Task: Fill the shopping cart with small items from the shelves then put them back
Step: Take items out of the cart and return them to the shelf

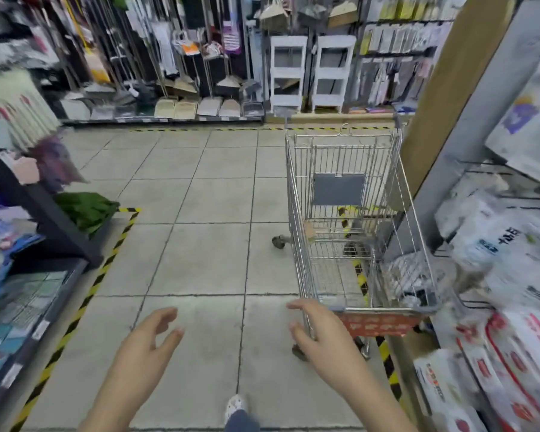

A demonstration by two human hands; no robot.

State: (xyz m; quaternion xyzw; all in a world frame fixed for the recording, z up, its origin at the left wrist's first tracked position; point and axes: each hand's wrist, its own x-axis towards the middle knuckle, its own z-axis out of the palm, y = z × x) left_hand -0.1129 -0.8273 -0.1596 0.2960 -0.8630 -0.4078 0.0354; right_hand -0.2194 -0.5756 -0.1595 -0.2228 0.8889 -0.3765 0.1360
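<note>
Both my hands are out in front of me, bare and holding nothing. My left hand [152, 333] hangs over the floor tiles [200, 244] with its fingers loosely spread. My right hand [317, 330] has its fingers apart too, just at the near left corner of the shopping cart [349, 219], beside the red handle bar [384, 324]; whether it touches the wire I cannot tell. The cart stands close against the shelves [493, 251] on my right, its basket holding little that I can make out through the blur. I judge the sound way is to take the handle with both hands, then pick small packets [512, 244] from that near shelf.
</note>
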